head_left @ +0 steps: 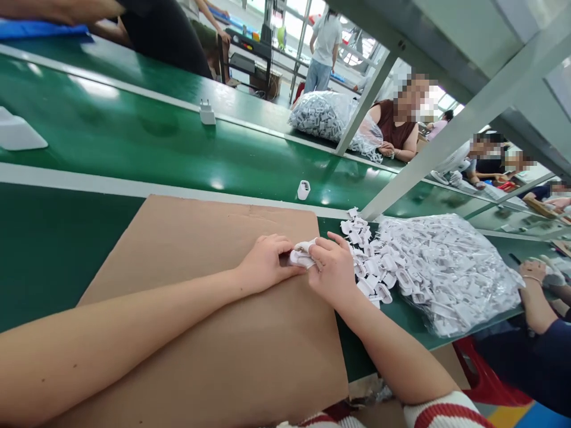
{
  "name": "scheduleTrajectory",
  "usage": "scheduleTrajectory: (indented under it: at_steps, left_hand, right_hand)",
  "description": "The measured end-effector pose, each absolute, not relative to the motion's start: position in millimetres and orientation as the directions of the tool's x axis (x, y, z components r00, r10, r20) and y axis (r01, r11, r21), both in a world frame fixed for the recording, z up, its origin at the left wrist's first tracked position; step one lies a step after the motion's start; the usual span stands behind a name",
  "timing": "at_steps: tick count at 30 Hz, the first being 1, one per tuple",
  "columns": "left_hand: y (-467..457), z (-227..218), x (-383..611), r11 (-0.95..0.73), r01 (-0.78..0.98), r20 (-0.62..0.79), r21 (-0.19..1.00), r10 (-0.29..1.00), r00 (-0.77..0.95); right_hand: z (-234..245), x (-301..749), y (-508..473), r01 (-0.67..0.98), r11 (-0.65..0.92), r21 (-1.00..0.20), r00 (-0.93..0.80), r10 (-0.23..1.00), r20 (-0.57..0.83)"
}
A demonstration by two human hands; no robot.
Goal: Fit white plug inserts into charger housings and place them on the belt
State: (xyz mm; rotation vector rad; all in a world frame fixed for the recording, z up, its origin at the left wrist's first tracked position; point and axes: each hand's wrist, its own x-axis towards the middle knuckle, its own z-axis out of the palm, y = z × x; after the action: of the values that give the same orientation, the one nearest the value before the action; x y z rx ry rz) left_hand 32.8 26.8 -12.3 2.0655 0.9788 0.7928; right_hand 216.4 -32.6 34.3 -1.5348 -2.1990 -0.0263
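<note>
Both of my hands meet over the right part of a brown cardboard sheet (200,333). Between them is a white plastic charger housing (301,257). My left hand (266,261) grips its left end between thumb and fingers. My right hand (332,267) pinches the right end, and its fingers hide part of the piece. Just right of my right hand lies a loose heap of small white plastic parts (372,267), which spills from a big clear bag (450,273) full of similar parts.
Beyond the cardboard runs a green conveyor belt (156,142) carrying a white charger (304,189) and a white plug charger (207,112). A slanted metal post (401,178) rises behind the heap. Co-workers sit across and at the right, where a hand (533,270) shows near the bag.
</note>
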Motion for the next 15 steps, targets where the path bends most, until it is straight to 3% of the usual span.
scheduleTrajectory:
  at_steps: [7,8,12,15]
  left_hand:
    - [31.8,-4.1,28.6,-0.461,0.350,0.209,0.815,0.799,0.565]
    - [40.3,-2.7,25.7,-0.434,0.373,0.201,0.820,0.829,0.523]
    - [103.5,5.4,7.5,-0.265,0.591,0.149,0.762,0.960,0.239]
    - [157.6,14.7,-12.1,-0.181,0.741,0.191,0.646,0.979,0.072]
  right_hand:
    - [38.5,243.5,-19.4,0.774,0.273,-0.571,-0.156,0.957,0.245]
    - [39.0,253.0,-15.0,0.812,0.226,-0.538,-0.121,0.967,0.224]
    - [33.7,287.8,2.4,0.975,-0.043,-0.220,0.066,0.993,0.101]
    - [27.2,299.9,11.5,0.978,-0.115,-0.173,0.129,0.989,0.070]
